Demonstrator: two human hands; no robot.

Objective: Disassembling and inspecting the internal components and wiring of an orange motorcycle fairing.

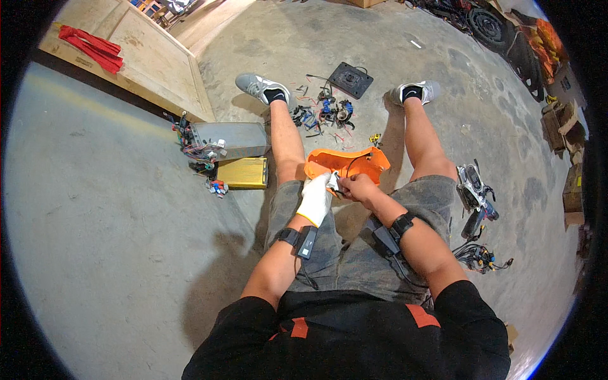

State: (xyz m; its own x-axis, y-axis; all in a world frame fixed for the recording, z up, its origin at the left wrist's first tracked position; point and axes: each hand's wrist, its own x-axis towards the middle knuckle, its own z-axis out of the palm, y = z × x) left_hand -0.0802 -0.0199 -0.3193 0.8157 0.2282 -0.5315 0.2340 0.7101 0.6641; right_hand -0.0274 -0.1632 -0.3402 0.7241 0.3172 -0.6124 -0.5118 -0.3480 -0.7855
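In the head view we see a curved orange plastic shell (pixel 339 159) between the person's knees, its hollow face showing and a dark cable (pixel 352 166) inside; its long axis runs roughly from 9 to 3 o'clock, and we cannot tell whether its left end rests on the left knee.

The left hand (pixel 315 190), in a white glove with a yellow cuff edge, is at the shell's near left rim with fingers bent, so the shell's middle lies at about 2 o'clock from it; the bare right hand (pixel 359 188) has its fingers drawn narrow beside the left fingertips, with the shell's middle at about 11 o'clock, and we judge it the nearer of the two; what either hand grips is too small for us to tell.

Out from the shell, on the concrete floor, we find a scatter of wire offcuts and connectors (pixel 326 114) at 11 o'clock; a flat black housing (pixel 350 80) at 12; a small yellow part (pixel 375 138) at 1; a wire harness (pixel 487 258) at 4; a yellow metal box (pixel 242 173) at 9, just beside a silver-grey metal case (pixel 231 139).
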